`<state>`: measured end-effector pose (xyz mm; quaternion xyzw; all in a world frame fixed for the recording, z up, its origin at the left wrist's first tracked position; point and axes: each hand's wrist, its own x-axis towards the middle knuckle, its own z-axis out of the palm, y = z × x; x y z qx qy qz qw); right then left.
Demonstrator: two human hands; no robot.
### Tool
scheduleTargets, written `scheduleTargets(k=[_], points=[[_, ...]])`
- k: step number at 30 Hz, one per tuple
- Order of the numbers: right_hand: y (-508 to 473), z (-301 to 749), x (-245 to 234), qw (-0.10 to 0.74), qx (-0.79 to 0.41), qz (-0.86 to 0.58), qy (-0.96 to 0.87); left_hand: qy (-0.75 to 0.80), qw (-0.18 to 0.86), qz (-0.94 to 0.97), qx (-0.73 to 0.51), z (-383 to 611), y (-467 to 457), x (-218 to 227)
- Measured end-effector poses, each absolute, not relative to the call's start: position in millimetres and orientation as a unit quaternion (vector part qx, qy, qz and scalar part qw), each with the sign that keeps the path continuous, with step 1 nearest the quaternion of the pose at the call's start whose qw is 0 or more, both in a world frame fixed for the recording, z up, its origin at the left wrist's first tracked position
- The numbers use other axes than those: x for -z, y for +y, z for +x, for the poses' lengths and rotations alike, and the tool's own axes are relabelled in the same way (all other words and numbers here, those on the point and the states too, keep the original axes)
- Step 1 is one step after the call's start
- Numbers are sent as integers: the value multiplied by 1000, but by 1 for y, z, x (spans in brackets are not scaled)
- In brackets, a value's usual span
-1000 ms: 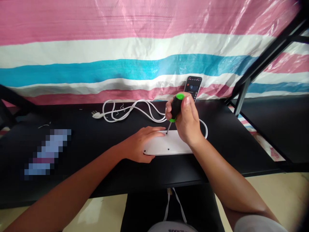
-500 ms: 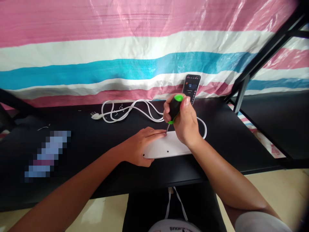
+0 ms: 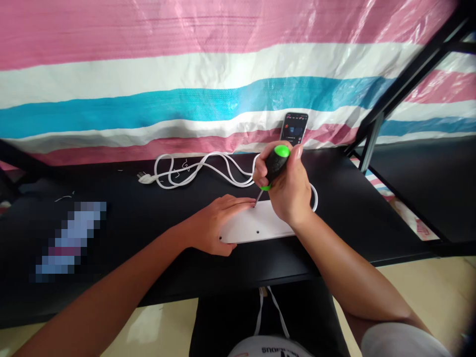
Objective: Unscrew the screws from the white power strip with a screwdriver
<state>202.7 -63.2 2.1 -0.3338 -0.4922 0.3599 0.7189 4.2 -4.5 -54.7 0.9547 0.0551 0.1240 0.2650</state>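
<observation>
A white power strip [image 3: 247,224] lies on the black table with its holed side up. My left hand [image 3: 211,225] is clasped around its left end, fingers along the far edge and thumb at the near edge. In my right hand [image 3: 292,191] is a screwdriver [image 3: 277,164] with a black and green handle, held tilted. Its thin shaft reaches down to the strip's far edge, beside my left fingertips. Whether the tip sits in a screw is too small to tell. My right hand and forearm hide the strip's right end.
Behind the strip lies a coiled white cord [image 3: 231,174] with a plug [image 3: 146,178]. A phone [image 3: 294,128] leans against the striped sheet [image 3: 186,104]. A pixelated item [image 3: 74,238] lies at left. Black metal frame bars [image 3: 394,94] rise at right.
The screwdriver's handle has tipped slightly to the right, and my right hand has shifted a little with it. My left hand and the power strip stay in place.
</observation>
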Motion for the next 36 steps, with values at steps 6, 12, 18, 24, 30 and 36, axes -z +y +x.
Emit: scheduleTargets(k=[6,12,18,24,30,36], points=[[-63,200,-1,716,-359,-331,-498,55,266,955,-123,3,-4,56],[-64,199,1,711,-348,-330,-515,59,263,955,-121,3,-4,56],[-67,199,-4,717,-352,-323,-507,53,264,955,-125,4,-4,57],[-66,200,-1,721,-367,-309,-501,61,265,955,-120,3,-4,57],[-64,200,0,724,-372,-322,-483,62,260,956,-120,3,-4,56],[-65,201,-6,735,-376,-314,-468,65,260,956,-119,3,-4,54]])
